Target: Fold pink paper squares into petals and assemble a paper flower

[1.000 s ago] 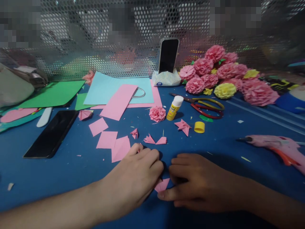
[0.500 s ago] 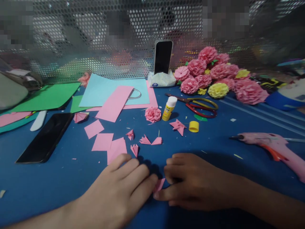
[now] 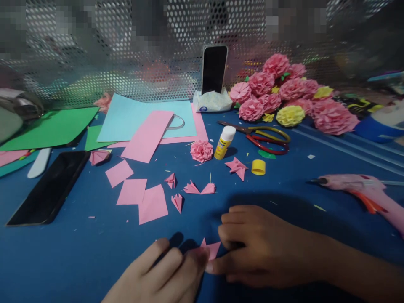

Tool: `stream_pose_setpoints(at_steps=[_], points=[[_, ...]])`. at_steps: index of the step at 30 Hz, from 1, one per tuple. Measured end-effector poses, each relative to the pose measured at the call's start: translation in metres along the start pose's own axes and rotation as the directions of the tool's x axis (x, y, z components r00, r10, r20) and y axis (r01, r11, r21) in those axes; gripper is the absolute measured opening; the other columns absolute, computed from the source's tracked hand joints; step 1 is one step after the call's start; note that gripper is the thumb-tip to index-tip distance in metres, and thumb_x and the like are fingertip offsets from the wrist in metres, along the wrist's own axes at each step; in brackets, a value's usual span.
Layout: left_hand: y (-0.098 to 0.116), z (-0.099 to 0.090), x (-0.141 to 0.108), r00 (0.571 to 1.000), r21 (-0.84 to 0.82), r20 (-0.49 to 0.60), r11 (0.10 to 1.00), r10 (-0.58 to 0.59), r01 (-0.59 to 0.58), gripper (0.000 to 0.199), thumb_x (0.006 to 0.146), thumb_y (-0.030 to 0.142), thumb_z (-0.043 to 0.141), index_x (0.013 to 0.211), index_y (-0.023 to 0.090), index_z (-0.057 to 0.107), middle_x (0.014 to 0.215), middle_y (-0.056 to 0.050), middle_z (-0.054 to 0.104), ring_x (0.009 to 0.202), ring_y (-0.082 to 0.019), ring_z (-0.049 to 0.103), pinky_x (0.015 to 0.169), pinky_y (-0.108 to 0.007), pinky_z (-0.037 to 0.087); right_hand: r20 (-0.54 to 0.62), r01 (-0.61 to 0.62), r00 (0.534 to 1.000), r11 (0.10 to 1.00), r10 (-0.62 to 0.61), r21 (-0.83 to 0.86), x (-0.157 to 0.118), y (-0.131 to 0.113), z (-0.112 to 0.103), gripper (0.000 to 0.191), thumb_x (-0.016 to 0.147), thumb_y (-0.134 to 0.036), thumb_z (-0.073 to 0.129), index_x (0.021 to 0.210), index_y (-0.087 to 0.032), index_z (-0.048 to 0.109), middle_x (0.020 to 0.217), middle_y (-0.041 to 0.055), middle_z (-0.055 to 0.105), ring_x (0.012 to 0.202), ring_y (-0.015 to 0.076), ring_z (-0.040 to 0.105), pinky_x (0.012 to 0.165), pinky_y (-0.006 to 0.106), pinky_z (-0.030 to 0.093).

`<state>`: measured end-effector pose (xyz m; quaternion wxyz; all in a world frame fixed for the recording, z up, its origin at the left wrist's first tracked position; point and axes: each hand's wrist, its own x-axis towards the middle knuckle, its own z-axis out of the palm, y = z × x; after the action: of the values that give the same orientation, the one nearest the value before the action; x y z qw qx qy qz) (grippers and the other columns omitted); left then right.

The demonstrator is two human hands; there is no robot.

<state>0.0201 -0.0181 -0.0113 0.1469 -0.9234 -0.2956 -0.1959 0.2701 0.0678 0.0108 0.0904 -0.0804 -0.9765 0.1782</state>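
Note:
At the near side of the blue table, a small folded piece of pink paper (image 3: 213, 249) shows pointed corners between my two hands. My left hand (image 3: 167, 269) is closed, its thumb and fingertips pinching the left part of it. Curled from the other side, my right hand (image 3: 255, 248) has a fingertip at the paper's lower edge. Part of the paper is hidden beneath my fingers. Just beyond lie small folded pink pieces (image 3: 177, 203) and several flat pink squares (image 3: 153, 204). A folded pink star (image 3: 237, 168) lies farther off.
A glue stick (image 3: 224, 143) stands beside a pink paper flower (image 3: 202, 151), its yellow cap (image 3: 258, 167) nearby. Scissors (image 3: 268, 136) lie behind. A pink glue gun (image 3: 356, 187) is at right, a black phone (image 3: 50, 185) at left. A phone (image 3: 215, 69) stands against the perforated metal screen (image 3: 186, 25).
My left hand has drawn back toward me and down, baring more of a pink square. More of the folded paper's points show between my hands. The camera view has shifted slightly.

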Motion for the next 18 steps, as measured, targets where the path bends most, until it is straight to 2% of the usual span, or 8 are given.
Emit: stream_pose_setpoints(at_steps=[4,7,12,15,18], points=[[0.0019,-0.0015,-0.0023,0.995,-0.002,0.092,0.999,-0.035,0.035,0.037,0.104,0.011,0.035,0.115,0.017,0.069,0.112,0.000,0.068,0.091,-0.017,0.053,0.090,-0.034,0.039,0.005,-0.010,1.000,1.000,0.010,0.004,0.0001,0.0002,-0.0014,0.018,0.099,-0.034,0.056,0.113,-0.030,0.068,0.082,-0.0012,0.055,0.069,0.0171,0.042,0.064,0.034,0.027],[-0.0006,-0.0030,-0.0009,0.992,-0.032,0.116,0.998,-0.050,0.054,0.040,0.105,0.009,0.030,0.118,0.013,0.067,0.109,-0.001,0.069,0.091,-0.018,0.052,0.091,-0.035,0.036,0.024,-0.003,1.000,1.000,0.002,0.011,0.0007,0.0008,-0.0017,0.021,0.100,-0.035,0.054,0.116,-0.030,0.067,0.082,-0.0013,0.055,0.070,0.0174,0.043,0.064,0.034,0.026],[-0.0052,-0.0002,0.0000,0.996,-0.102,0.042,0.991,-0.078,0.082,0.040,0.106,0.009,0.028,0.119,0.011,0.066,0.097,-0.001,0.070,0.084,-0.017,0.052,0.094,-0.034,0.034,0.046,-0.010,0.999,1.000,0.009,0.007,0.0014,0.0016,-0.0018,0.022,0.101,-0.034,0.052,0.118,-0.030,0.066,0.083,-0.0009,0.056,0.070,0.0173,0.044,0.066,0.033,0.026],[-0.0050,-0.0001,-0.0014,0.994,-0.139,0.059,0.985,-0.094,0.101,0.036,0.106,0.011,0.034,0.127,0.011,0.062,0.107,-0.003,0.070,0.093,-0.018,0.054,0.104,-0.037,0.030,0.046,-0.006,0.999,1.000,0.006,0.011,0.0008,0.0017,-0.0023,0.022,0.101,-0.035,0.052,0.118,-0.030,0.066,0.083,-0.0008,0.056,0.070,0.0172,0.044,0.066,0.033,0.026],[-0.0054,-0.0001,-0.0013,0.993,-0.178,0.055,0.978,-0.100,0.108,0.032,0.105,0.015,0.040,0.129,0.017,0.062,0.121,-0.001,0.067,0.106,-0.017,0.054,0.115,-0.037,0.022,0.033,-0.005,0.999,1.000,0.005,0.011,-0.0001,0.0012,-0.0025,0.021,0.100,-0.033,0.055,0.117,-0.030,0.067,0.084,-0.0011,0.057,0.072,0.0173,0.045,0.066,0.033,0.027]])
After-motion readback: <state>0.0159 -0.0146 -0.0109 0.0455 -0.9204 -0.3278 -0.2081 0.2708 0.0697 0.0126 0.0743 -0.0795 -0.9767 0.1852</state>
